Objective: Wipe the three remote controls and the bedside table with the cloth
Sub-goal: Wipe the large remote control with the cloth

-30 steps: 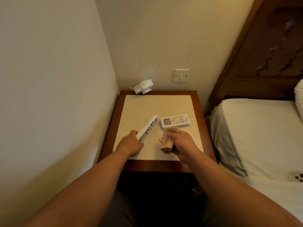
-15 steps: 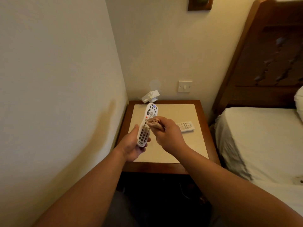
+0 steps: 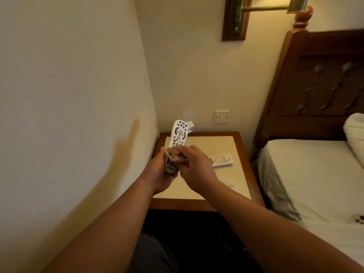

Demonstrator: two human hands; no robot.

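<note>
Cream walls corner a square bedside table (image 3: 243, 154), dark wood framing a smooth pale inset. Above its 10 o'clock corner, the left hand (image 3: 157, 177) grips the lower end of a long rounded white remote (image 3: 178, 134), buttons up. The right hand (image 3: 197, 170) pinches a crumpled tan cloth (image 3: 176, 156) against its middle. A flat rectangular remote (image 3: 221, 160) lies at the table's 3 o'clock; a third remote (image 3: 359, 219) lies on the white bedsheet (image 3: 305, 174) at 4 o'clock.
</note>
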